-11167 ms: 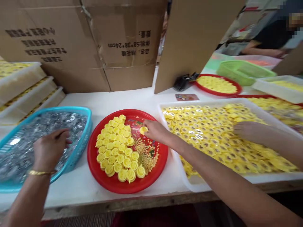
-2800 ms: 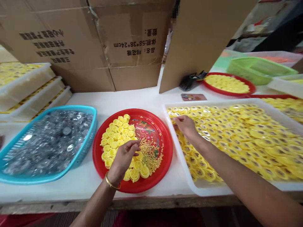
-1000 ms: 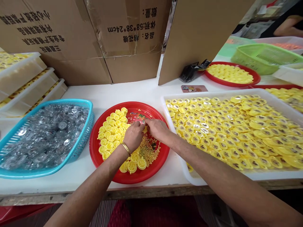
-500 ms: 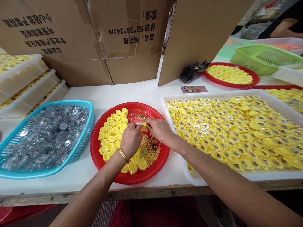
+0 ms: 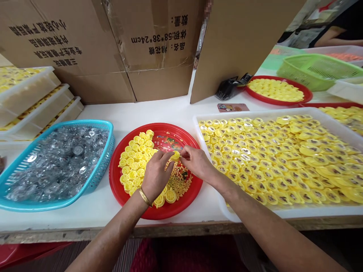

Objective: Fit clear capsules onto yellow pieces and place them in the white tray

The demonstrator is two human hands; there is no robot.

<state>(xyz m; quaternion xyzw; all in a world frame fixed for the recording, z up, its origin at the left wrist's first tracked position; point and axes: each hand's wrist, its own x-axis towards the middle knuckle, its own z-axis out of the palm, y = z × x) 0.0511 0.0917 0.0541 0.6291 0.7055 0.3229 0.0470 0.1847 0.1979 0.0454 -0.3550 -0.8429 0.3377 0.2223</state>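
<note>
Over the red round tray, a small round yellow plastic case is between my two hands. My left hand, with a gold bangle at the wrist, has its thumb and fingers closed on the left side of the case. My right hand pinches its right edge. Rows of similar yellow cases fill the tray's left side. Small yellowish pellets lie loose on the right side, partly below my hands. The tray's printed pattern shows at the back.
A blue basket of clear plastic pieces stands left. At right, a white tray holds many yellow cases. Cardboard stands behind. Stacked trays, a black tape dispenser, a card and a green basket are around. A person's arm shows far right.
The yellow case has shifted slightly right and towards me. My left hand has opened its thumb and fingers a little wider around it, and my right hand has moved slightly right.
</note>
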